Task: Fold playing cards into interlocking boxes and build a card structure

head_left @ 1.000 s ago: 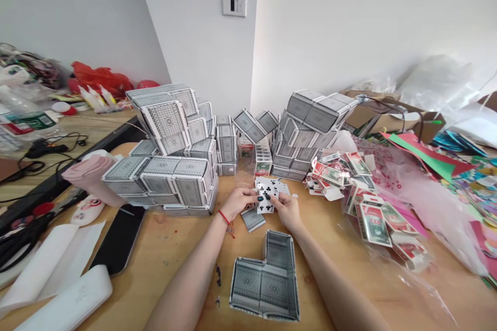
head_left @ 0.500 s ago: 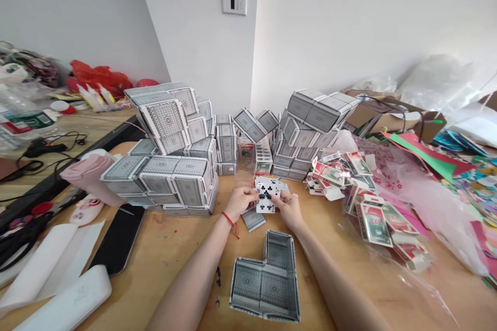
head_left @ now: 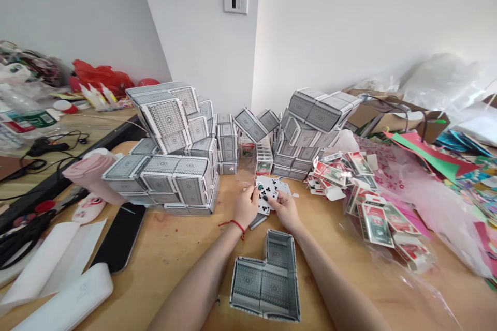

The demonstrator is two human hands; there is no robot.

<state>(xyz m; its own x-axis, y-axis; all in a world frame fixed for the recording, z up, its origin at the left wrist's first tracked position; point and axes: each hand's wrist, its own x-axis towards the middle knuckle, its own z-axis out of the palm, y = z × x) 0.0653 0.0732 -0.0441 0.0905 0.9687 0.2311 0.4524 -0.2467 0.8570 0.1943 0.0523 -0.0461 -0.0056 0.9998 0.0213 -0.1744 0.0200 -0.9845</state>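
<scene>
Between my two hands is a playing card (head_left: 264,205) of clubs, face up. My left hand (head_left: 247,206) grips its left edge, thumb on the face. My right hand (head_left: 285,208) pinches the right side. Other face-up cards (head_left: 282,186) lie just behind it, partly covered. A small stack of cards, backs up (head_left: 257,221), sits on the table under my left hand, mostly hidden. Nearer me, between my forearms, stands an open L-shaped tray (head_left: 261,287) built from patterned playing cards.
Stacked card-built blocks (head_left: 176,178) rise on the left, with more blocks (head_left: 316,114) at the right back. Red-and-green card boxes (head_left: 375,222) lie in a heap on the right. A black phone (head_left: 119,235) and white case (head_left: 73,302) are at left.
My left hand has turned and moved slightly right, its fingers curling over the card's left edge. The card is now tilted, and the stack beneath is more covered.
</scene>
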